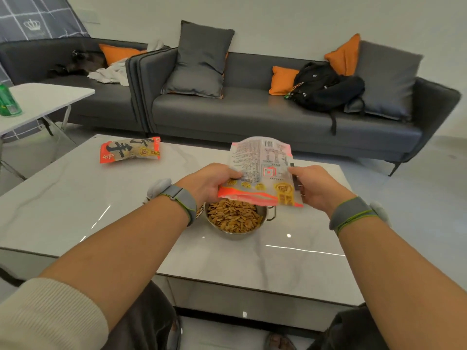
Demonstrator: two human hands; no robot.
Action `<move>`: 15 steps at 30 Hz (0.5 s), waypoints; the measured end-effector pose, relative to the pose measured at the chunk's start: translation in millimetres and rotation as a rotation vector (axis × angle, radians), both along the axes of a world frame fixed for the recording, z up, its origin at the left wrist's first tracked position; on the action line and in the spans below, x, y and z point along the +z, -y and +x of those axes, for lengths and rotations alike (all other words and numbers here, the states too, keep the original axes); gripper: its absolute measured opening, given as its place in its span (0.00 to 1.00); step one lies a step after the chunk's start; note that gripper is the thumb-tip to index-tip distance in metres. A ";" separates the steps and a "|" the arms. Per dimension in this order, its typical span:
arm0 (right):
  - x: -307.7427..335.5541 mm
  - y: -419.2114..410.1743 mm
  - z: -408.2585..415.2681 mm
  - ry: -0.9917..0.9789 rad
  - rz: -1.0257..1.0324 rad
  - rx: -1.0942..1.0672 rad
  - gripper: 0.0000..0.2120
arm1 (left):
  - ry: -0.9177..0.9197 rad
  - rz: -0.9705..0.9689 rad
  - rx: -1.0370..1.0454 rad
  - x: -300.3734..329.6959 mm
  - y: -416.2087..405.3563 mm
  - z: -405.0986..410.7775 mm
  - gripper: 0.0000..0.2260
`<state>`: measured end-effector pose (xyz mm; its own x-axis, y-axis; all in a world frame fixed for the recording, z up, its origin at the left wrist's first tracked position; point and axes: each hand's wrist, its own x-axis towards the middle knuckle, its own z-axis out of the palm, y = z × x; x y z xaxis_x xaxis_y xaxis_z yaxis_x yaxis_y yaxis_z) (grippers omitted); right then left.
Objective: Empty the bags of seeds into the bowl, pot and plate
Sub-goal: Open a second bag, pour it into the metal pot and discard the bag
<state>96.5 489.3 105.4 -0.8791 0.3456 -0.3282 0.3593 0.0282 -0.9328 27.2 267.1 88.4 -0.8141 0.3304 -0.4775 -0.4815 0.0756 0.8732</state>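
A steel pot (264,215) full of brown seeds (233,218) stands on the marble coffee table (75,210). Above it I hold a seed bag (262,170) upside down, its torn mouth pointing into the pot. My left hand (209,183) grips the bag's left edge and my right hand (312,186) grips its right edge. A second, full seed bag (129,150) lies flat at the table's far left. No bowl or plate shows; my left wrist hides something patterned beside the pot.
A grey sofa (252,109) with grey and orange cushions runs behind the table, with a black backpack (326,85) on it. At the left stands a small white side table (38,102) bearing a green bottle (8,101). My knees are below the table's near edge.
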 end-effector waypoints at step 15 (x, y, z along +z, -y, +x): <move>9.7 -63.9 135.3 0.249 0.534 -0.159 0.07 | -0.205 -0.182 -0.350 -2.3 -104.8 66.2 0.15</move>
